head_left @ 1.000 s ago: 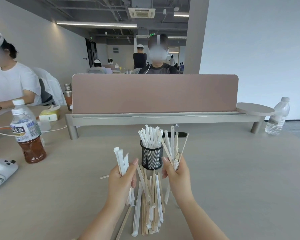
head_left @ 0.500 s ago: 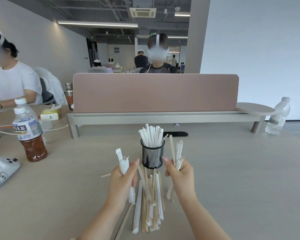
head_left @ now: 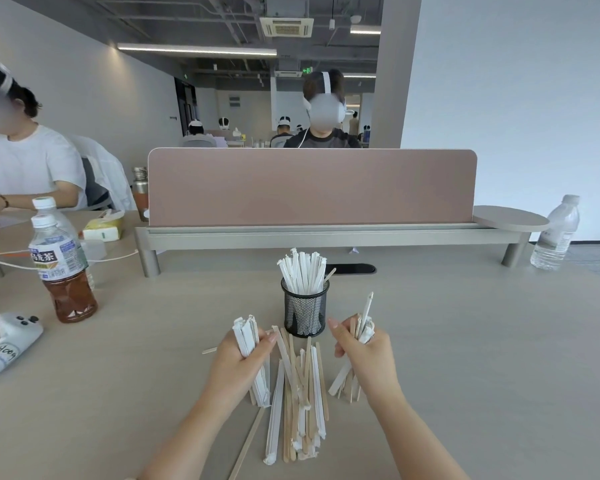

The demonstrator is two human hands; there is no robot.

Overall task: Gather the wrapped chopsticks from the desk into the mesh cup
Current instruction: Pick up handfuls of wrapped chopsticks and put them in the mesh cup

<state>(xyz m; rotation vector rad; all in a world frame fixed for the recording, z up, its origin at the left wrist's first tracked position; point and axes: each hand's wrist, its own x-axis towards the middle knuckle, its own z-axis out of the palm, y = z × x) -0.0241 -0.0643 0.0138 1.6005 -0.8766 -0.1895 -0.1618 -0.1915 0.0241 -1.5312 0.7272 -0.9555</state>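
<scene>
A: Judging by the cup [head_left: 305,311], how far along is this?

B: Partly. It stands upright mid-desk [head_left: 465,341], already packed with white wrapped chopsticks [head_left: 302,271]. A loose pile [head_left: 300,393] of wrapped and bare sticks still lies just in front of it, between the hands.

A: And the hands?

B: The left hand [head_left: 238,362] is clenched around a white bundle [head_left: 246,336]; the right hand [head_left: 364,355] is clenched around a mixed bundle [head_left: 362,327]. Neither is in the cup yet.

A: Changed from a second ago?

B: Both fists have dropped lower, and the right bundle no longer fans up beside the cup.
</scene>
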